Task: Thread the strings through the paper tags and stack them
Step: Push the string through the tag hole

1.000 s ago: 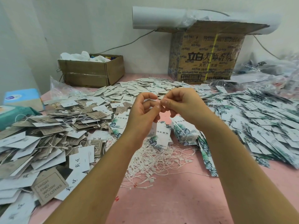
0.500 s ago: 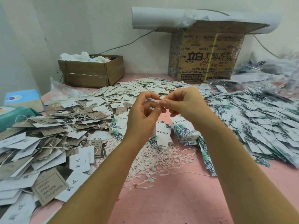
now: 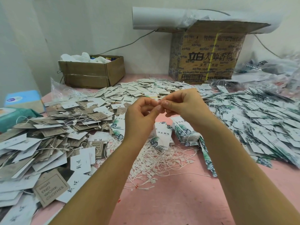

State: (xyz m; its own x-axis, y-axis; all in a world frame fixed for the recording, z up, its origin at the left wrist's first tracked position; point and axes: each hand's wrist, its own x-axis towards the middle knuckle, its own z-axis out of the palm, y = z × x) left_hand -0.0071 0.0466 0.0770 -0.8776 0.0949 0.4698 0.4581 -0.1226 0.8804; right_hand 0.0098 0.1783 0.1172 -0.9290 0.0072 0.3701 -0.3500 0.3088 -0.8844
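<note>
Pinching together at centre, left hand (image 3: 140, 114) & right hand (image 3: 184, 108) meet fingertip to fingertip, prob. on a string too fine to see. Strung tags (image 3: 53, 125) heap at left; leaf-print tags (image 3: 259, 117) at right & loose strings (image 3: 155, 164) below wait: approx. half done.

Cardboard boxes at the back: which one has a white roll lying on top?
The tall printed box on the right; the low plain box beside it holds white plastic instead.

Printed carton (image 3: 206, 57) under paper roll (image 3: 155, 17); low open box (image 3: 90, 73); tissue pack (image 3: 22, 99).
</note>
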